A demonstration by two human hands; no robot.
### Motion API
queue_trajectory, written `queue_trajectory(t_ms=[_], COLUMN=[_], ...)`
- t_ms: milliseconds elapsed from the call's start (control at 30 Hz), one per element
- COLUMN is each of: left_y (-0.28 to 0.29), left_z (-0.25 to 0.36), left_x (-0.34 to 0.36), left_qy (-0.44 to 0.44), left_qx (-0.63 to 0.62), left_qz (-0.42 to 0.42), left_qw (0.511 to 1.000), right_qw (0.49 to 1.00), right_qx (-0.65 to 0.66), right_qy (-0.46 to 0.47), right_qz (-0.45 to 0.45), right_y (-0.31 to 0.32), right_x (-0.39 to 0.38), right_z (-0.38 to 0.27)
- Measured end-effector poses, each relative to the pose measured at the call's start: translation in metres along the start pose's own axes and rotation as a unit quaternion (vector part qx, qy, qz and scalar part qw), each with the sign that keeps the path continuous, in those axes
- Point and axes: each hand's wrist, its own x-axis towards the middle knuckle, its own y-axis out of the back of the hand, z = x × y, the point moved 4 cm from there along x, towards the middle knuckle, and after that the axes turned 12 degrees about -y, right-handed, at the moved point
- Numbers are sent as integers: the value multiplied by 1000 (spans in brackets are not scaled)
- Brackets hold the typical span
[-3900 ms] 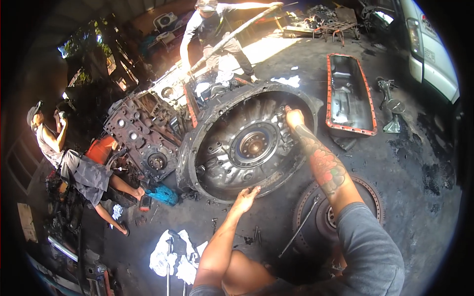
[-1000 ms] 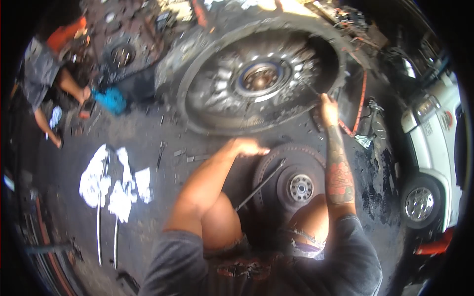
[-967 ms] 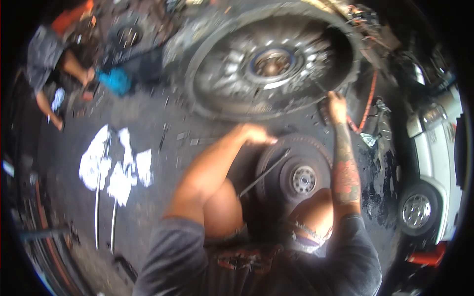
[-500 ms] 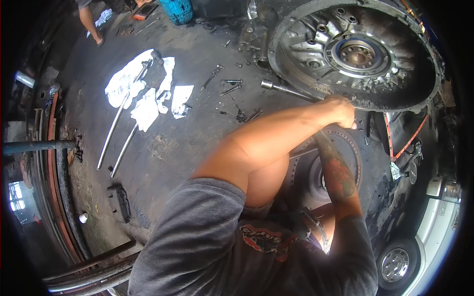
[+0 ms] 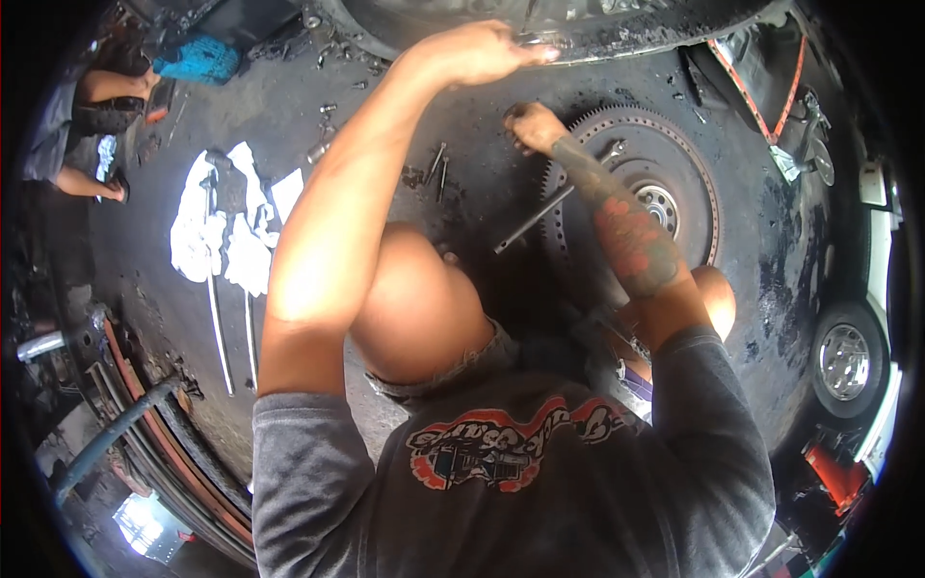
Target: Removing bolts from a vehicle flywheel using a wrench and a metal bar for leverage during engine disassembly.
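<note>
My left hand reaches forward to the near rim of a large round metal bell housing, fingers bent against its edge. Lower and to the right, my right hand is closed above the floor, just left of a toothed flywheel; whatever is in its curled fingers is hidden. My tattooed right forearm crosses over the flywheel. Beneath that forearm runs a steel bar, sticking out past the flywheel's left edge. A wrench-like head on the flywheel lines up with it.
Bolts lie between my arms. White rags and long rods are on the left floor. Pipes line the lower left. Another person's foot and a blue basket appear upper left. A vehicle wheel stands right.
The view has shifted, bringing the housing to the top edge. My left hand has moved left along the housing rim, away from my right arm. My right hand has come into view.
</note>
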Motion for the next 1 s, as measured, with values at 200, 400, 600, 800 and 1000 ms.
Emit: queue_trajectory(t_ms=[200,400,600,800,1000], left_y=[4,11,5,-18,-2], left_z=[-2,-1,-14,-18,-12], left_x=[-33,-41,-32,-32,-47], left_qy=[100,113,82,-8,-40], left_qx=[0,-35,-48,-71,-131], left_qz=[84,73,-4,-15,-45], left_qw=[991,990,995,997,990], right_qw=[962,939,825,774,859], right_qx=[-256,-312,-499,-537,-404], right_qy=[61,116,217,283,313], right_qz=[66,89,150,183,33], right_y=[-107,-137,-148,-168,-201], right_x=[0,3,40,29,50], right_z=[6,0,-5,-33,-54])
